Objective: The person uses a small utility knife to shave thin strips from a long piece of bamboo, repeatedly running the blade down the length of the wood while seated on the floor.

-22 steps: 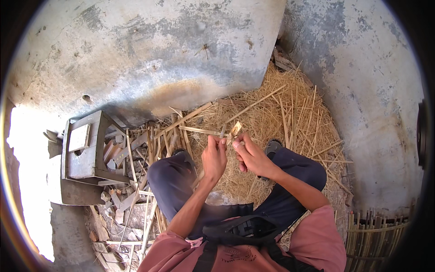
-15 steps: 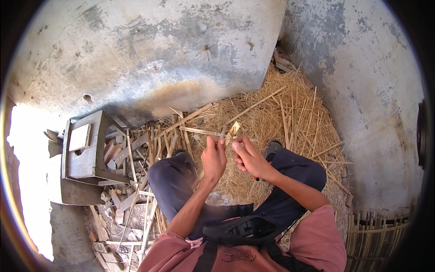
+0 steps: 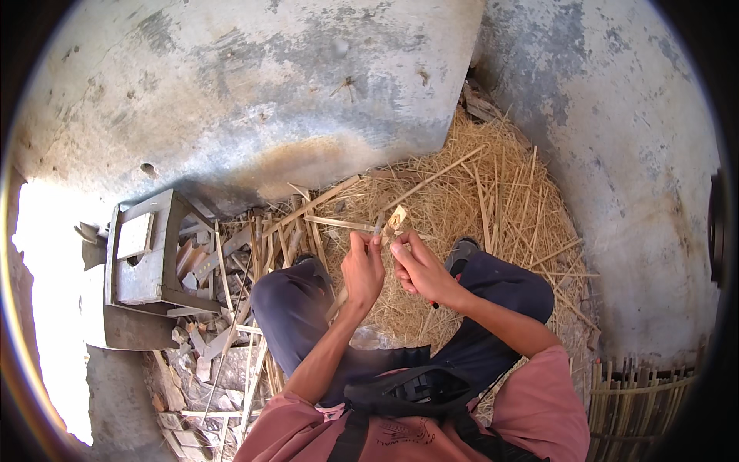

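My left hand (image 3: 363, 269) is closed in a pinch, its thumb and forefinger on a thin greyish strip (image 3: 379, 223) that points up and away from me. Close beside it, my right hand (image 3: 421, 269) is also closed. A small flat, pale yellow piece (image 3: 397, 217) with a dark mark sticks out past the right fingertips. Below the right hand shows a small black-and-red end (image 3: 434, 305); whether it belongs to something in the palm is hidden. Both hands are raised over the straw-like shavings (image 3: 439, 185), between my bent knees.
A weathered wooden box (image 3: 146, 246) stands on the left near rubble (image 3: 223, 369) and loose bamboo strips (image 3: 308, 204). Grey plastered walls (image 3: 269, 85) enclose the corner. At the lower right is a woven bamboo frame (image 3: 639, 400). My shoes (image 3: 464, 250) rest on the shavings.
Almost nothing differs. The pale yellow piece and my right fingers have shifted very slightly, and both hands keep their grip.
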A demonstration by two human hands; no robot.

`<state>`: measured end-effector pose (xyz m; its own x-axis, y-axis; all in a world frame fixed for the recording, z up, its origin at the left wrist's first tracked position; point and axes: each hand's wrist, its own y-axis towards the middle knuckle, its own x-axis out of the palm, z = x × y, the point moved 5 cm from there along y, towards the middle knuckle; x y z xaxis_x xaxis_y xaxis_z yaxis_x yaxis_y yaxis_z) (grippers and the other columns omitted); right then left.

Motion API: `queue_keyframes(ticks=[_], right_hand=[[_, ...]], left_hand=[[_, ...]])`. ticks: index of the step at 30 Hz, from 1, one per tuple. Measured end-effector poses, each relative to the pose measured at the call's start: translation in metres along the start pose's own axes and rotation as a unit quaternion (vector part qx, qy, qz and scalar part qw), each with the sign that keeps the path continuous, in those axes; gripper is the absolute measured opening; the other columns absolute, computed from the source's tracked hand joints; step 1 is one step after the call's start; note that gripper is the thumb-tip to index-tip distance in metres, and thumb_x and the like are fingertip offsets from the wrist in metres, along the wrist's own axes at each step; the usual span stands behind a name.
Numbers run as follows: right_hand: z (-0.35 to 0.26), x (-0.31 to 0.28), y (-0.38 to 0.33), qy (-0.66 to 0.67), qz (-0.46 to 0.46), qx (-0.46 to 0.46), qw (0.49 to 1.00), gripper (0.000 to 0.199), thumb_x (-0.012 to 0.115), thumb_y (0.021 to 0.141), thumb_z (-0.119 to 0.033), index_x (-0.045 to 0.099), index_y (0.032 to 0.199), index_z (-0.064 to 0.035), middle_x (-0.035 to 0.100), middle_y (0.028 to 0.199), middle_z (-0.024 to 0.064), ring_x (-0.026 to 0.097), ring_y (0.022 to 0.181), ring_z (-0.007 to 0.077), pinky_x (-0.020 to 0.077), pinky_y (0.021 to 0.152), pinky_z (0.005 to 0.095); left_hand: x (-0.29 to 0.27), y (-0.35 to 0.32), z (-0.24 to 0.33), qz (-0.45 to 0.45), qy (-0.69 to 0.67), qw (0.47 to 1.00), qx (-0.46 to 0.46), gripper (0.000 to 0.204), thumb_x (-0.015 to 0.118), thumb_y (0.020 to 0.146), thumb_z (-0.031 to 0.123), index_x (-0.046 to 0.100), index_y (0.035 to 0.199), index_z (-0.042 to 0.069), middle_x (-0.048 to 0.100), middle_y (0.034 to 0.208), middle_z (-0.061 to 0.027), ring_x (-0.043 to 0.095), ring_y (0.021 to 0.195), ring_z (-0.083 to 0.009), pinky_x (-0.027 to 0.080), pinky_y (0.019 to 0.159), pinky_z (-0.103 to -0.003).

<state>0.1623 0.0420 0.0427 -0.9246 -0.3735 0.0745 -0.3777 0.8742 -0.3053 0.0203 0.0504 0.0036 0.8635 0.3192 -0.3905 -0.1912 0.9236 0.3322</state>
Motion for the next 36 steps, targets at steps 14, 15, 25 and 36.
queue_keyframes(ticks=[14,15,25,36], right_hand=[[0.008,-0.001,0.004,0.038,-0.002,0.013,0.999,0.032,0.048,0.114,-0.042,0.041,0.115,-0.0108,0.043,0.073,-0.0005,0.036,0.053,0.007,0.0347,0.047,0.0256],[0.008,-0.001,0.004,0.036,-0.003,0.014,0.999,0.033,0.048,0.114,-0.042,0.041,0.116,-0.0098,0.044,0.074,-0.0001,0.038,0.055,0.0073,0.036,0.048,0.026],[0.023,-0.002,0.011,0.053,0.017,-0.016,0.998,0.031,0.048,0.114,-0.042,0.042,0.115,-0.0111,0.042,0.072,-0.0019,0.036,0.055,0.0066,0.0335,0.048,0.0246],[-0.018,-0.037,0.013,0.025,0.078,-0.134,0.988,0.038,0.069,0.105,-0.031,0.049,0.129,-0.01,0.047,0.069,-0.0063,0.038,0.053,0.0028,0.0296,0.047,0.0228]], left_hand=[[-0.001,-0.001,0.0,0.028,0.006,0.999,0.025,0.019,0.061,0.108,0.02,0.054,0.103,0.003,0.071,0.079,-0.0215,0.069,0.068,-0.0445,0.051,0.059,-0.051],[-0.002,-0.001,0.001,0.028,0.006,0.999,0.027,0.019,0.062,0.108,0.02,0.054,0.103,0.003,0.071,0.079,-0.0215,0.069,0.068,-0.0446,0.051,0.059,-0.051],[-0.002,0.0,0.0,0.019,-0.015,1.0,0.014,0.016,0.06,0.107,0.014,0.051,0.103,0.001,0.069,0.079,-0.0226,0.068,0.066,-0.0444,0.05,0.057,-0.05],[-0.004,0.007,-0.006,-0.018,-0.124,0.989,-0.075,0.022,0.055,0.111,0.016,0.046,0.123,-0.001,0.068,0.077,-0.0143,0.065,0.067,-0.0205,0.05,0.061,-0.039]])
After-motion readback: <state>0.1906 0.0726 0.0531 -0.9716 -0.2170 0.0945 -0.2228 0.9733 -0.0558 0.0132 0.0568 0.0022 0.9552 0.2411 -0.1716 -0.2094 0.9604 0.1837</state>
